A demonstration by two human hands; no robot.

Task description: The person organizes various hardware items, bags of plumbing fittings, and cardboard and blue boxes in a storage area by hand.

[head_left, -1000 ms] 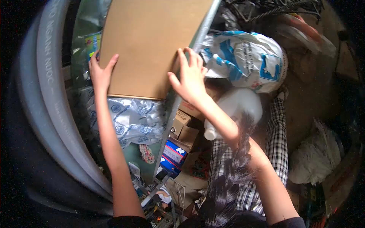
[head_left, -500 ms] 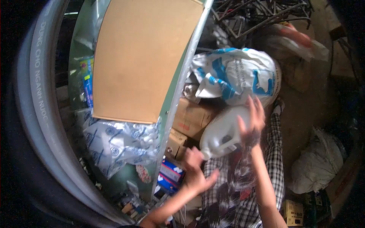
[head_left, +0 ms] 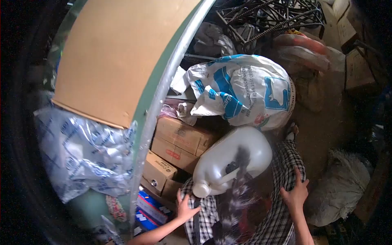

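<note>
A white plastic jug (head_left: 239, 149) with a moulded handle lies tilted between my knees, its white cap (head_left: 201, 189) towards me. My left hand (head_left: 188, 209) is just below the cap, at the black-and-white checked trousers (head_left: 207, 214), fingers apart and holding nothing I can see. On the other side, my right hand (head_left: 296, 195) rests against the checked cloth over my right leg, thumb and fingers spread. Neither hand touches the jug. Dark strands of hair (head_left: 239, 196) hang in front of the jug's handle and hide part of it.
Beyond the jug lies a white and blue printed sack (head_left: 257, 90). Cardboard boxes (head_left: 177, 141) and blue boxes (head_left: 153, 208) line the left, beside a metal-edged green surface with a cardboard sheet (head_left: 122, 53). Bent steel bars (head_left: 269, 20) lie at the back, a pale sack (head_left: 341, 188) at right.
My right hand has come off the jug and down to the right leg. My left hand has moved down and left from near the cap. The view has shifted to the right.
</note>
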